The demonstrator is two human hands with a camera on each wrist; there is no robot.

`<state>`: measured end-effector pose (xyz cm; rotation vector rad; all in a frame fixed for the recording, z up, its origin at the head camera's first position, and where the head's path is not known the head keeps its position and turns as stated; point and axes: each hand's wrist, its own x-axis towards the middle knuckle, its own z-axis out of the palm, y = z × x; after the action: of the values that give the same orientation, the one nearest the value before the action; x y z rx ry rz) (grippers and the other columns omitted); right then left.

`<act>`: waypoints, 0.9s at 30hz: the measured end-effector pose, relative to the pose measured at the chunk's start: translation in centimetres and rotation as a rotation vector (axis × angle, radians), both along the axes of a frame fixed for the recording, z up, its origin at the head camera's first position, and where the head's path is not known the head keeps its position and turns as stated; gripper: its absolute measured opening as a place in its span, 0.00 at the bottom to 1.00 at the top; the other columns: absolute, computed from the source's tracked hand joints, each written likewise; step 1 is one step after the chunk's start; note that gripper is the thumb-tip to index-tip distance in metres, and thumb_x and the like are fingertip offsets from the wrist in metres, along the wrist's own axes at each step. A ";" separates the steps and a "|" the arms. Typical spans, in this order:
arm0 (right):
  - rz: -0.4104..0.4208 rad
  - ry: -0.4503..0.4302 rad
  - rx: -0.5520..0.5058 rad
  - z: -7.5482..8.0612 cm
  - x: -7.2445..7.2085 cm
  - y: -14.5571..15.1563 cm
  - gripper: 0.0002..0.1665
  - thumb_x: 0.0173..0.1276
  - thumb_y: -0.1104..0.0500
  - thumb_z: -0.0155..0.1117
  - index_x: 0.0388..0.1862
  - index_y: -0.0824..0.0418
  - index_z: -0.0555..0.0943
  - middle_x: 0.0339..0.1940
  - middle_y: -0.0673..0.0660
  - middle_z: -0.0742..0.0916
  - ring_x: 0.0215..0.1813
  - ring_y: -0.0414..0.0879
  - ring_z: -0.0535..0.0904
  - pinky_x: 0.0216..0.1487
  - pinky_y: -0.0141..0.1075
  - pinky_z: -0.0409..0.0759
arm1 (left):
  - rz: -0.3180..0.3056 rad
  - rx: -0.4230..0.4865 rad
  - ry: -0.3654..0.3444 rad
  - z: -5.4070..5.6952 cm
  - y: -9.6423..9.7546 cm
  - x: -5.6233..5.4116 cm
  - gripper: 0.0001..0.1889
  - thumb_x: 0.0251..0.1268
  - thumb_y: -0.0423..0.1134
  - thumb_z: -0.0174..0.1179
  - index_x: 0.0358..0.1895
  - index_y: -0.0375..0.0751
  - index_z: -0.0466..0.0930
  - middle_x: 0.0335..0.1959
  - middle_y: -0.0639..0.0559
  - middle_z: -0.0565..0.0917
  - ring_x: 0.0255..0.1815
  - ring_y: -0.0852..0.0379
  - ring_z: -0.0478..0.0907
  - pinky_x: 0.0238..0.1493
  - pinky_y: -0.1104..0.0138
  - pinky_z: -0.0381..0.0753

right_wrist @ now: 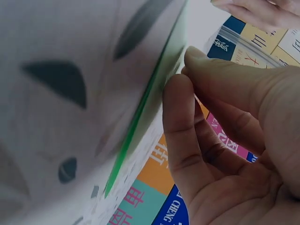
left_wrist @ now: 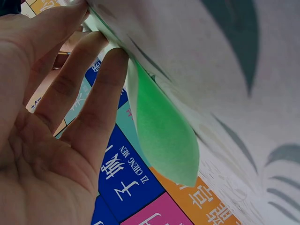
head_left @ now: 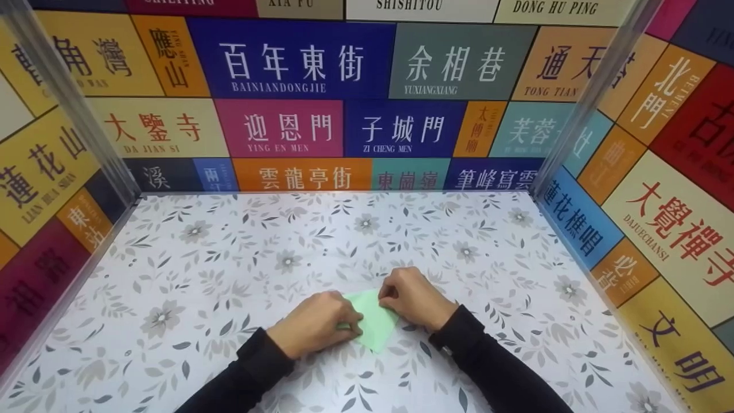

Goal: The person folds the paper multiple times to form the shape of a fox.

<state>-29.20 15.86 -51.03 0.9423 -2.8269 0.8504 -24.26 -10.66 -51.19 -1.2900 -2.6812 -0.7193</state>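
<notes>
A small light green sheet of paper (head_left: pixel 377 324) lies on the flower-patterned table, one corner pointing toward the person. My left hand (head_left: pixel 321 321) holds its left side between thumb and curled fingers. In the left wrist view, part of the paper (left_wrist: pixel 166 136) curls up off the table beyond the fingertips. At the upper right edge, my right hand (head_left: pixel 414 298) pinches the paper between thumb and index finger. From the right wrist, the paper (right_wrist: pixel 126 145) shows nearly edge-on, close to the tabletop. The fingers hide parts of its edges.
The white table (head_left: pixel 229 258) carries a grey leaf and flower print. Colourful panels with Chinese lettering (head_left: pixel 292 60) stand at the back and both sides. Clear upright strips (head_left: pixel 590 86) run along the corners.
</notes>
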 end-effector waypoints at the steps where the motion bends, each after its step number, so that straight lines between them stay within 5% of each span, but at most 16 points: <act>1: 0.002 0.002 0.002 -0.1 0.0 0.0 0.04 0.66 0.67 0.86 0.36 0.59 0.96 0.32 0.53 0.93 0.35 0.42 0.86 0.43 0.35 0.88 | 0.000 -0.003 -0.002 0.0 0.0 0.0 0.05 0.68 0.37 0.83 0.43 0.52 1.00 0.44 0.57 0.99 0.45 0.57 0.93 0.56 0.62 0.93; 14: -0.032 -0.046 -0.045 -0.2 0.0 0.0 0.05 0.66 0.68 0.87 0.36 0.60 0.97 0.31 0.53 0.94 0.33 0.38 0.86 0.38 0.31 0.87 | -0.028 -0.042 0.026 0.3 0.1 -0.2 0.04 0.68 0.38 0.84 0.42 0.52 1.00 0.40 0.59 0.98 0.42 0.60 0.91 0.51 0.65 0.91; 20: -0.033 -0.059 -0.051 -0.3 0.0 0.0 0.06 0.66 0.69 0.87 0.35 0.59 0.97 0.31 0.52 0.93 0.32 0.37 0.85 0.37 0.30 0.87 | -0.025 -0.046 -0.051 0.6 -0.2 -0.3 0.05 0.71 0.38 0.82 0.46 0.48 1.00 0.44 0.56 0.99 0.47 0.58 0.93 0.59 0.62 0.93; 27: -0.028 -0.035 -0.040 -0.3 -0.1 -0.1 0.06 0.65 0.69 0.86 0.34 0.59 0.97 0.31 0.52 0.93 0.34 0.39 0.86 0.39 0.32 0.87 | 0.078 0.040 -0.079 1.8 -0.7 -1.6 0.04 0.71 0.33 0.80 0.44 0.43 0.98 0.41 0.52 0.99 0.43 0.54 0.95 0.54 0.61 0.96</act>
<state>-29.28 15.74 -51.32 0.8896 -2.8340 0.9260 -25.88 -11.40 -49.40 -1.1651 -2.7462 -0.8263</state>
